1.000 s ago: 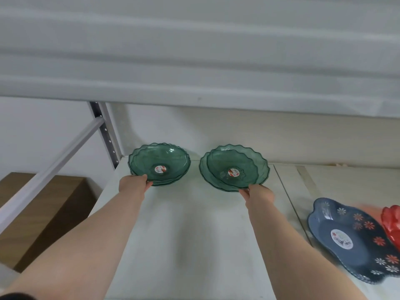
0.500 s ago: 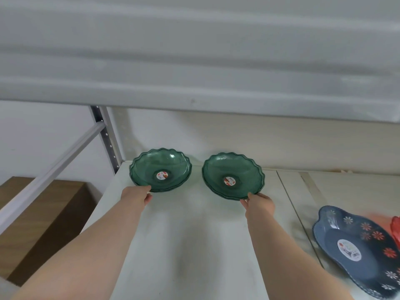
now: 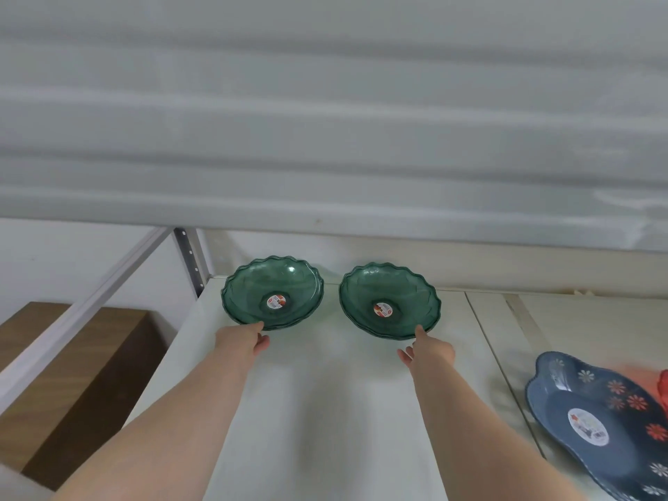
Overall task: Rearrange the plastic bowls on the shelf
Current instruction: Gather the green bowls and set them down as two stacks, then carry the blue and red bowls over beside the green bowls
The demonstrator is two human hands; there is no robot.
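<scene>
Two stacks of translucent green scalloped plastic bowls stand side by side at the back of the white shelf [image 3: 325, 399]. The left green bowl stack [image 3: 273, 294] and the right green bowl stack [image 3: 388, 301] each carry a red sticker in the middle. My left hand [image 3: 242, 341] rests against the front rim of the left stack, with the thumb off the rim. At the right stack, my right hand [image 3: 430, 350] has its fingers apart and only the index fingertip touches the front rim.
A blue tray with flower print [image 3: 596, 421] lies at the right, with a red plastic item [image 3: 663, 392] behind it. The upper shelf board [image 3: 325, 139] hangs low overhead. A metal upright [image 3: 189, 262] stands at the left corner, and brown wooden steps [image 3: 72, 374] lie beyond it.
The offset right bowls have been squared into one neat stack and pushed back. Both hands have loosened from the rims, and the right hand has spread its fingers.
</scene>
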